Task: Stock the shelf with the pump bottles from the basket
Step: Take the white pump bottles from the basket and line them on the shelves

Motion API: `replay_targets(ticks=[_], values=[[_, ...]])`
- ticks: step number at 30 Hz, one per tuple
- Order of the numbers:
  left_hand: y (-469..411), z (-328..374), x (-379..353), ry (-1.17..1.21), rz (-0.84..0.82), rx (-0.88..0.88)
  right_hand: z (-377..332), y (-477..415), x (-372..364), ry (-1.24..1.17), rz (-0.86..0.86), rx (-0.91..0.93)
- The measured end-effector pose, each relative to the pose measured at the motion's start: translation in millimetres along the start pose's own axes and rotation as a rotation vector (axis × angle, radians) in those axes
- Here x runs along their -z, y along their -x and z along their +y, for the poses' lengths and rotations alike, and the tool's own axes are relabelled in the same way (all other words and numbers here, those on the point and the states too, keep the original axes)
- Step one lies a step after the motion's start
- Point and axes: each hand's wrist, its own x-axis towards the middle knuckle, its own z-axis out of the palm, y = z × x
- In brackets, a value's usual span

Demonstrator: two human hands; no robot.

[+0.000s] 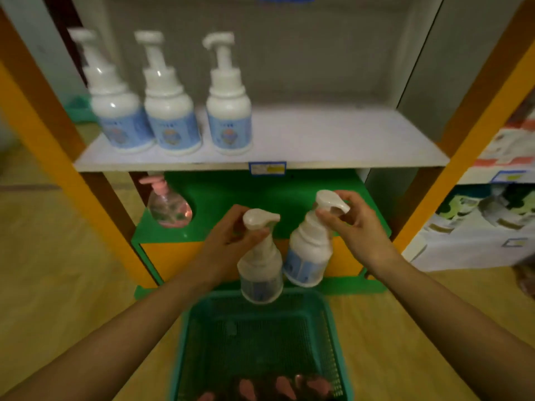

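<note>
My left hand [228, 241] grips the neck of a white pump bottle [260, 273] with a blue label, held above the far rim of the green basket [185, 342]. My right hand [356, 221] holds a second white pump bottle [308, 256] by its pump head, tilted, just right of the first. Three matching white bottles [170, 117] stand upright in a row on the left part of the white shelf [333, 140]. Several pink pump tops [283, 386] show at the near end of the basket.
A clear bottle with a pink pump [168, 206] sits on the green lower level [260, 195]. Orange uprights [43, 117] frame the shelf on both sides. A neighbouring shelf with packaged goods [486, 221] is at the right. The right part of the white shelf is bare.
</note>
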Motion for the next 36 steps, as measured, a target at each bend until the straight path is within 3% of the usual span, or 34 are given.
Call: replay_targets(ticks=[6, 14, 21, 31, 36], values=[[-8, 67, 22, -0.005, 0.169, -0.077, -89, -19, 6, 0.079, 0.047, 0.148], [-33, 122, 47, -0.027, 0.206, -0.142, -174, -79, -5, 0.201, 0.209, 0.261], [-55, 131, 58, -0.035, 0.241, -0.205, -165, -120, -30, 0.344, 0.335, 0.211], [-67, 118, 59, -0.064, 0.278, -0.252, -141, -150, -36, 0.356, 0.358, 0.145], [-69, 119, 48, -0.049, 0.278, -0.232, -143, -143, -34, 0.309, 0.24, 0.098]])
